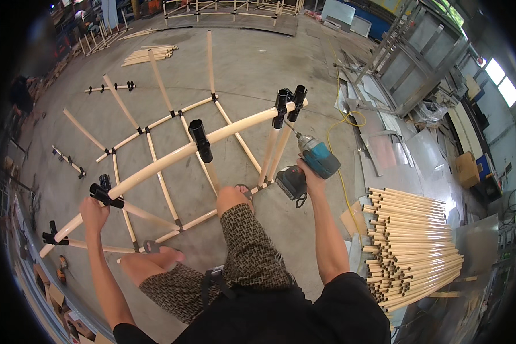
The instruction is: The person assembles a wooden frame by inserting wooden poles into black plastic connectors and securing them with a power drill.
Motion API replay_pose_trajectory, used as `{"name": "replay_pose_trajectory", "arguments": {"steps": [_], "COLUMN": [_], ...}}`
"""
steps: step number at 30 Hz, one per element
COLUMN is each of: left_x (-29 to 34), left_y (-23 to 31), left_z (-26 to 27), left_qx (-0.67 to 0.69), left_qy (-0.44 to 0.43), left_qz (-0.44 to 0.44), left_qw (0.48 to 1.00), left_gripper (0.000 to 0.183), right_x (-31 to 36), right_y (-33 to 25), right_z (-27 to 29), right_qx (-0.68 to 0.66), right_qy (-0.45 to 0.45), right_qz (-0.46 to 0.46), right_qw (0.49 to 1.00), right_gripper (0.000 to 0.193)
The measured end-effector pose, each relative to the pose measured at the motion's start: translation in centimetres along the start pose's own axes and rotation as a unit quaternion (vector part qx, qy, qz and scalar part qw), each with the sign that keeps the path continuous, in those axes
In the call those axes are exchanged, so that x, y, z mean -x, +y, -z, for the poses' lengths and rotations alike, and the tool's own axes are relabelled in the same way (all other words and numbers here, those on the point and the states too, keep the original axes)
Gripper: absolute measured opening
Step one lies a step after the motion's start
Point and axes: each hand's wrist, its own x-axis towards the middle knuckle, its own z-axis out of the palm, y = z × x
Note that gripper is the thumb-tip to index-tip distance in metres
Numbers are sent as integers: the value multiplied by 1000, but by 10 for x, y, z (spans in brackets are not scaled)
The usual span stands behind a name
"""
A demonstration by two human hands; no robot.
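A brown cardboard box sits on the floor at the right, beside a blue box.

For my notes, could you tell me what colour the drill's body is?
Teal, with a black base; the drill shows in the head view.

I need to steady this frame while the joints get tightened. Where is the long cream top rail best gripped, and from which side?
Probably grip the top rail on a bare stretch beside a black joint clamp, coming from above so the fingers wrap round the tube. It is round and smooth and lies nearly level. The left hand holds it that way near the left clamp, while the right hand holds the cordless driver.
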Motion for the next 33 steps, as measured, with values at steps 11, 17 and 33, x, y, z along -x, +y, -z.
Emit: {"name": "replay_pose_trajectory", "arguments": {"steps": [11, 17, 33], "left_x": [2, 0, -1], "left_y": [-7, 3, 4], "left_z": [-6, 2, 2], "left_qx": [-21, -1, 9], "left_qy": [18, -15, -1], "left_qz": [-5, 29, 1], "left_qw": [1000, 999, 1000], "left_gripper": [23, 21, 25], "right_x": [-14, -14, -13], "right_y": [-22, -23, 14], "right_z": [0, 4, -1], "right_qx": [-44, 43, 153], "right_qy": [-52, -73, -15], "right_qz": [-31, -1, 100], "right_qw": [997, 996, 983], "right_gripper": [22, 16, 18]}}
